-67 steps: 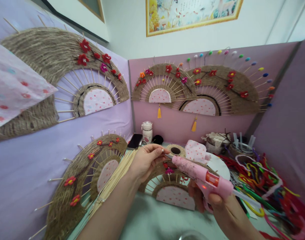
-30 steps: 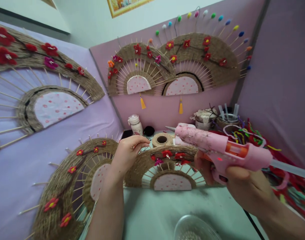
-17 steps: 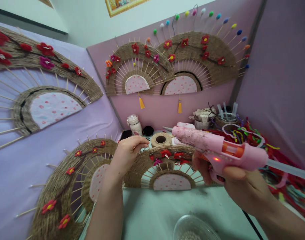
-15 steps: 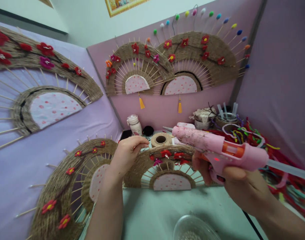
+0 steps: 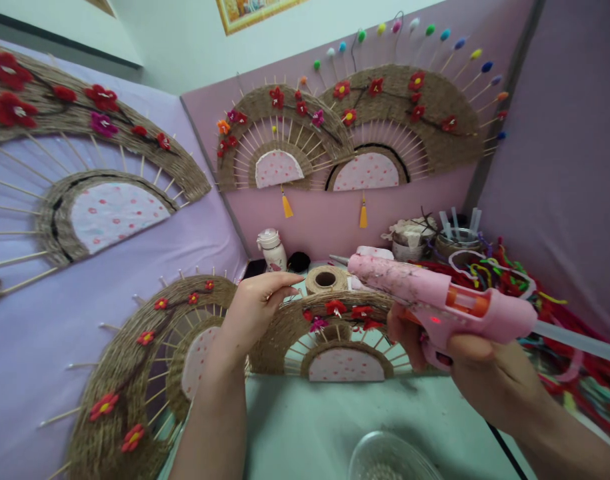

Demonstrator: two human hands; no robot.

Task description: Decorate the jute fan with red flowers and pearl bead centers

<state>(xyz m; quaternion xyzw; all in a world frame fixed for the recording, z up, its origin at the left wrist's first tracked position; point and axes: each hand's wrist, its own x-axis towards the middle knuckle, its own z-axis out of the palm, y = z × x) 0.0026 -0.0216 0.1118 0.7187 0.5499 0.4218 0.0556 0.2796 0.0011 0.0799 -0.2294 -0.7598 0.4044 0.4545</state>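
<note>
My right hand (image 5: 477,367) grips a pink hot glue gun (image 5: 437,293), its red light lit and a clear glue stick (image 5: 577,341) sticking out of its back. The metal nozzle points left. My left hand (image 5: 257,310) hovers above the left end of a twine-wrapped fan (image 5: 347,343) with red and magenta felt flowers. Its thumb and forefinger stand slightly apart, and I see nothing between them. Just behind the fingertips is a roll of twine (image 5: 326,280).
Another twine fan (image 5: 117,373) leans at the left, and several hang on the panels. A clear bowl (image 5: 389,457) sits at the front. Coloured pipe cleaners (image 5: 575,373) heap at the right, near a jar (image 5: 457,245) of glue sticks. A white bottle (image 5: 272,250) stands behind.
The thumb and forefinger of my left hand have parted a little. My right hand keeps its hold on the glue gun. The view has shifted slightly.
</note>
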